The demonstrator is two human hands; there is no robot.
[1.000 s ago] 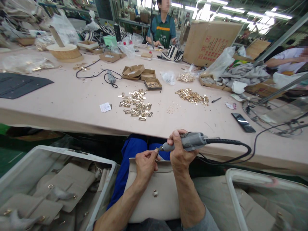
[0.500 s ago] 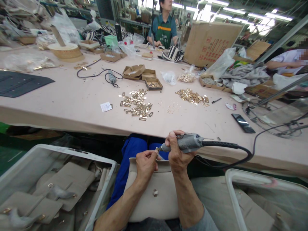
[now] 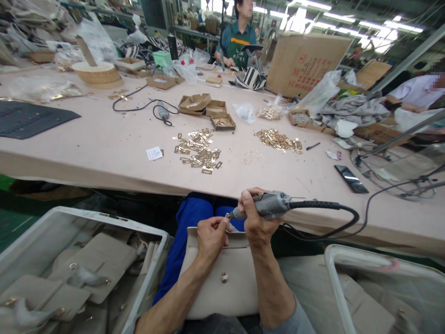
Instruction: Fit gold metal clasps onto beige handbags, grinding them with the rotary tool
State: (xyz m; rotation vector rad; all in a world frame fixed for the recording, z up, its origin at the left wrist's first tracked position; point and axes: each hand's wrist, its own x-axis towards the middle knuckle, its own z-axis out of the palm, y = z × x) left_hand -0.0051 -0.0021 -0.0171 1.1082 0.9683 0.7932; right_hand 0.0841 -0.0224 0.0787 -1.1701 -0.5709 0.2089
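Observation:
A beige leather bag panel (image 3: 222,283) lies on my lap, a small metal stud at its middle. My left hand (image 3: 210,236) is closed in a pinch on a small gold fitting at the panel's top edge. My right hand (image 3: 255,220) is wrapped round a grey electric screwdriver (image 3: 269,206); its tip meets the fitting between my two hands. The tool's black cable (image 3: 327,222) loops off to the right over the table edge.
The long pink table (image 3: 104,144) ahead carries piles of gold fittings (image 3: 198,150), small cardboard boxes, a second grey tool, a phone (image 3: 351,178). Plastic bins with beige panels flank my knees, left (image 3: 69,269) and right (image 3: 382,287). Other people work at the far side and right.
My hands and the screwdriver stay almost in place on the fitting; the cable loop has shifted slightly. The view has drifted a little.

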